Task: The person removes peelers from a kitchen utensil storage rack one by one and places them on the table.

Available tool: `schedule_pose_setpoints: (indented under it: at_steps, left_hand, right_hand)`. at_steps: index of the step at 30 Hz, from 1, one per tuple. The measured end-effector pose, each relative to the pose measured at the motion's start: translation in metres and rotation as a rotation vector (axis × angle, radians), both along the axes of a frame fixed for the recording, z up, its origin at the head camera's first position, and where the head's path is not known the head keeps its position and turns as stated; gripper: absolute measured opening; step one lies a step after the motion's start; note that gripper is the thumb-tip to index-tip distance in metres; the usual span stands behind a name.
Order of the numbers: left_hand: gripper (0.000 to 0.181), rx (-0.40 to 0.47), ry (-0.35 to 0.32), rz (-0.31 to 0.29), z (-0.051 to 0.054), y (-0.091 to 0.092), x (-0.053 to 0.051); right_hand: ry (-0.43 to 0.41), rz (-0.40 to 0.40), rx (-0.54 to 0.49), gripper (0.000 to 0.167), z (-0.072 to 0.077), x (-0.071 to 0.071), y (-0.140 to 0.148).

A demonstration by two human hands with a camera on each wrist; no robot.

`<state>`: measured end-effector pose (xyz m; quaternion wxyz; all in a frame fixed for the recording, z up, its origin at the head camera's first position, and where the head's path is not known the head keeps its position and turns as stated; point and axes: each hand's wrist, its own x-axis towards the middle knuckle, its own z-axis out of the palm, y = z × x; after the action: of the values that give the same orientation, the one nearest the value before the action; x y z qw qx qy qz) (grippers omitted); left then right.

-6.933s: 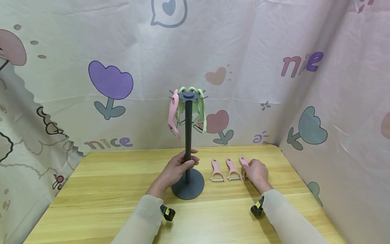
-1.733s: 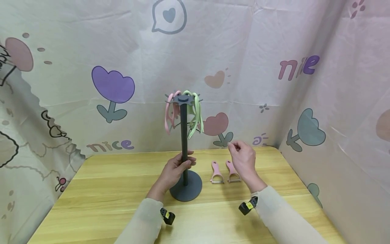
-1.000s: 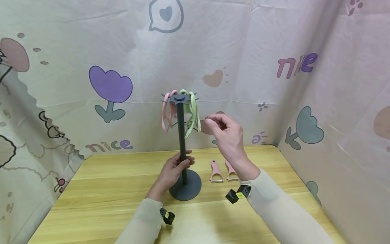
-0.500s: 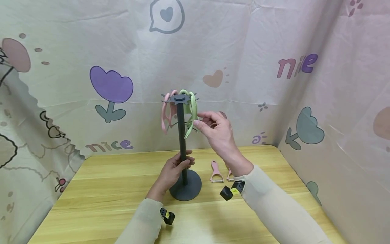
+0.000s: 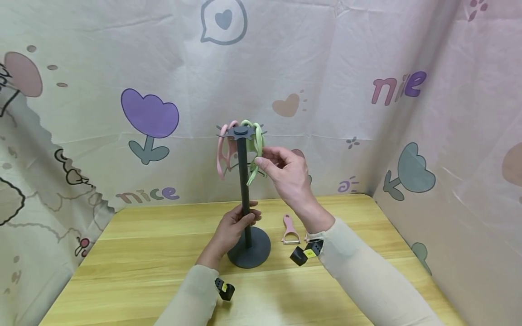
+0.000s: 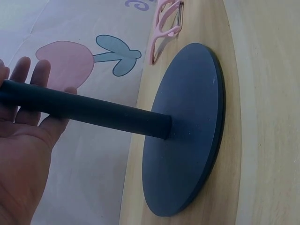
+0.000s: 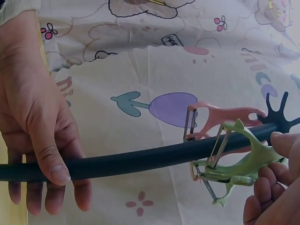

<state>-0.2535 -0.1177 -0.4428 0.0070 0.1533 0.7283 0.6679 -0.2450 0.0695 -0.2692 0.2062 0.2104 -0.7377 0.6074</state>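
Note:
The dark stand's pole (image 5: 243,181) rises from a round base (image 5: 249,256). My left hand (image 5: 229,231) grips the lower pole, thumb in front and fingers behind; the left wrist view shows the palm (image 6: 21,164) against it. Green peelers (image 5: 258,142) hang on the right of the top hooks, pink peelers (image 5: 220,151) on the left. At the green ones my right hand (image 5: 290,179) pinches a handle between thumb and fingers; in the right wrist view the thumb lies on a green peeler (image 7: 255,161) close to the hub. Its fingertips are partly hidden.
Right of the base, a pink peeler (image 5: 287,224) lies on the wooden table (image 5: 142,253). A second one (image 5: 306,238) is mostly hidden behind the right wrist. Patterned cloth (image 5: 346,45) hangs behind and at both sides.
My right hand has come up and left from over the table peelers to pinch a green one. Compared with the earliest frame, another pink peeler hangs on the stand. My left hand keeps its grip.

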Motion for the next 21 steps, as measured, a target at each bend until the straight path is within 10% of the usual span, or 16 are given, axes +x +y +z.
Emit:
schedule_pose_setpoints:
  at_steps: [21]
  left_hand:
    - [0.034, 0.003, -0.017, 0.012, 0.0012, 0.0001, 0.0006]
  right_hand:
    - [-0.009, 0.075, -0.024, 0.03, -0.003, -0.001, -0.0039]
